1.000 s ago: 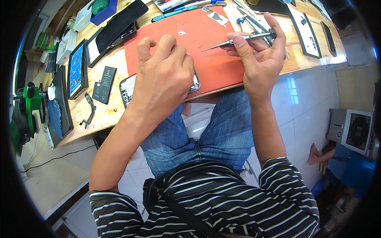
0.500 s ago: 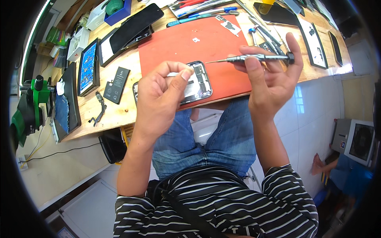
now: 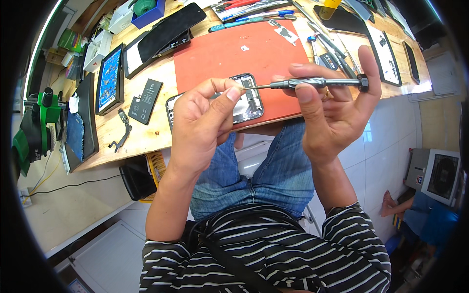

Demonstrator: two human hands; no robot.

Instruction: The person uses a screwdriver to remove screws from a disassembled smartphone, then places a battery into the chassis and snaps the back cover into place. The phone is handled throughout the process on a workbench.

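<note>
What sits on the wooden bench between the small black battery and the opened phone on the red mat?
Nothing: in the head view, bare wood separates the black battery from the opened phone, partly hidden behind the left hand.

A single fisheye camera on your head looked steeply down, close over your hands, lap and the wooden workbench [image 3: 146,141] edge; straight lines curved near its dark rim.
</note>
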